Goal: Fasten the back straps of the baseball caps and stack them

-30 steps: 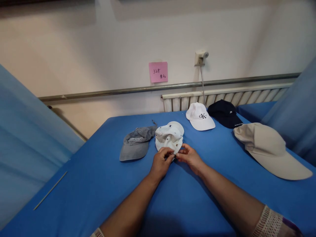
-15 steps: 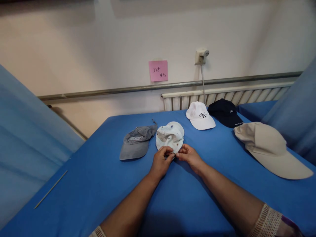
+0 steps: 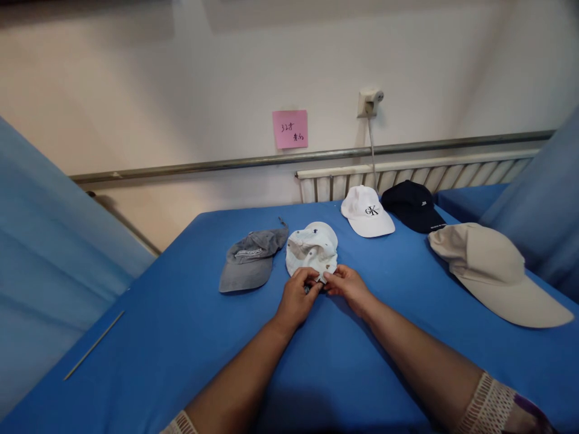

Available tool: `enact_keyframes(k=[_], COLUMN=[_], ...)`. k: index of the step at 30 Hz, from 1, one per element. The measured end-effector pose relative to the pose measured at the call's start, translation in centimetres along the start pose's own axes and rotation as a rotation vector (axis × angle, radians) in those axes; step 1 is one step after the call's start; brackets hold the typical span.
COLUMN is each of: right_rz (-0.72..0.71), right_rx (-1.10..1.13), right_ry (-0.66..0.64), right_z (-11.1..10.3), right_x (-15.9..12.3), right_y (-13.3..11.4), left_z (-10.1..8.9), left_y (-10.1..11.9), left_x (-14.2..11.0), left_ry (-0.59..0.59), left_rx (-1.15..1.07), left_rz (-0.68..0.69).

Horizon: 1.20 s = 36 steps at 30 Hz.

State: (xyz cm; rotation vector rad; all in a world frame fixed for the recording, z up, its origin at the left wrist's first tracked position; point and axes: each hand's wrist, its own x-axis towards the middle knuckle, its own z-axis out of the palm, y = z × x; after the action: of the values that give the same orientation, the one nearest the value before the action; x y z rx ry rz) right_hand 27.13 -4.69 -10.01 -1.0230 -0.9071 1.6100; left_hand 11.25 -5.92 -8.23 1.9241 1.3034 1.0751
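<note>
A pale, whitish cap (image 3: pixel 312 248) with small dark spots lies on the blue-covered table (image 3: pixel 181 337), its brim pointing away from me. At its near edge, my left hand (image 3: pixel 299 295) pinches the back strap of the cap. My right hand (image 3: pixel 347 286) pinches the same strap from the other side, thumb and forefinger together. Fingers hide most of the strap and its fastening. Just left of the pale cap rests a grey cap (image 3: pixel 251 259) with white lettering on its front.
Farther back stand a white cap (image 3: pixel 367 212) with black letters and a dark navy cap (image 3: pixel 411 205). A large beige cap (image 3: pixel 493 271) sits at the right. A thin stick (image 3: pixel 93 345) lies at the left. Blue curtains (image 3: pixel 58 253) hang on both sides.
The fingers of my right hand have shifted slightly on the strap, their tips now a little higher and closer to the cap. The other caps have not moved.
</note>
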Motion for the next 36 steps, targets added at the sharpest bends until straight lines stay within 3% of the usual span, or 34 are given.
enact_keyframes(k=[6,11,15,20,26,36], right_rz=[-0.001,-0.044,-0.136,-0.213,-0.22,-0.243], right_rx=[0.042,0.036,0.03,-0.095,-0.093,-0.037], right_ry=[-0.016,-0.056,-0.112,-0.011,0.027,-0.101], right_z=[0.0,0.0,0.4,0.7,0.5,0.7], right_x=[-0.1,-0.3,-0.3,0.1,0.3,0.3], right_y=[-0.1,-0.2,0.0,1.1,1.7,0.5], left_z=[-0.5,-1.2,-1.0,-0.5,-0.2,-0.4], left_y=[-0.1,-0.4,-1.4,-2.3,-2.7,-1.8], left_x=[0.2,0.4,0.6,0.8,0.7,1.1], left_ry=[0.047,0.007,-0.05,-0.124,-0.108,-0.069], left_rx=[0.058,0.164,0.016,-0.158,-0.163,-0.277], left_rz=[-0.011,-0.059,-0.135,-0.157,-0.184,-0.221])
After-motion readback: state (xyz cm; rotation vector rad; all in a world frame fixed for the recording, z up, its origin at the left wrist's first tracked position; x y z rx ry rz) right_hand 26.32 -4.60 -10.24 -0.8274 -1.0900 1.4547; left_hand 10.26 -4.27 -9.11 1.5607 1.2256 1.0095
